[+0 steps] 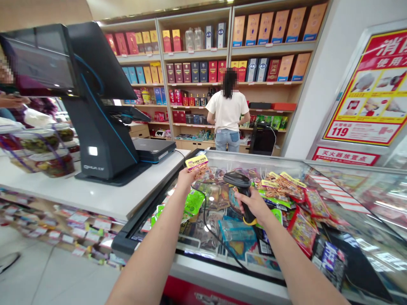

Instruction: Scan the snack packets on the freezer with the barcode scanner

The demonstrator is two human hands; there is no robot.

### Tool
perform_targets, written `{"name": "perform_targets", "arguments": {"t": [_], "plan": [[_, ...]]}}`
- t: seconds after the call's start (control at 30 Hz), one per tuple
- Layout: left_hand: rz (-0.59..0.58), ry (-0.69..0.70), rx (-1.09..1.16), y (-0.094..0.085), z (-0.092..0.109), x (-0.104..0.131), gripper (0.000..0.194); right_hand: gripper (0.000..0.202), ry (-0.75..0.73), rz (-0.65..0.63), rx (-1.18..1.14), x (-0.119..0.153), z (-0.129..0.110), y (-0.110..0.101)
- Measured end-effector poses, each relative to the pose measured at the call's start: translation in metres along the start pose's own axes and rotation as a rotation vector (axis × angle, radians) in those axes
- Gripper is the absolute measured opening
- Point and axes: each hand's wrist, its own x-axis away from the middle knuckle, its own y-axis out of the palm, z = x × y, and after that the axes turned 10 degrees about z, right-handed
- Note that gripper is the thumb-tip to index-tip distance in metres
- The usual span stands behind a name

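My left hand (187, 177) is closed on a small snack packet (197, 163) with a yellow and purple top, raised over the glass-topped freezer. In my right hand (252, 201) is a black barcode scanner (238, 180), gripped by its handle, its head pointing left towards the packet. A dark cable (212, 228) runs across the glass between my arms. Green snack packets (193, 202) lie below my left hand. Right of the scanner is a pile of yellow-topped snack packets (281, 185), with red snack bags (303, 231) nearer to me.
A point-of-sale terminal (101, 114) stands on the white counter (140, 190) at left, beside stacked plastic food tubs (51, 154). A person in a white shirt (227, 111) faces the box-filled shelves (197, 54). Another person's hand (12, 101) shows at far left. A black tray-like panel (356, 262) lies at right.
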Motion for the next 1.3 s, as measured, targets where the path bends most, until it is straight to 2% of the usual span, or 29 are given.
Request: {"name": "perform_targets", "arguments": {"t": [0.13,0.33,0.57,0.87,1.3], "plan": [[-0.028,0.002,0.061,0.016,-0.025,0.007,0.055,0.037,0.008,-0.018,0.038,0.003,-0.001,0.001],[-0.039,0.06,0.027,0.008,-0.051,-0.001,0.066,0.034,-0.008,0.013,0.094,0.002,0.005,0.002],[0.063,0.073,-0.001,0.006,-0.057,-0.012,0.061,0.027,-0.002,-0.01,0.165,0.0,0.012,0.01],[0.021,0.083,-0.005,0.012,-0.069,-0.007,0.06,0.025,-0.034,-0.037,0.179,-0.002,0.025,0.012],[0.045,0.006,0.074,0.014,-0.072,-0.007,0.058,0.025,-0.037,-0.027,0.168,-0.003,0.026,0.012]]}}
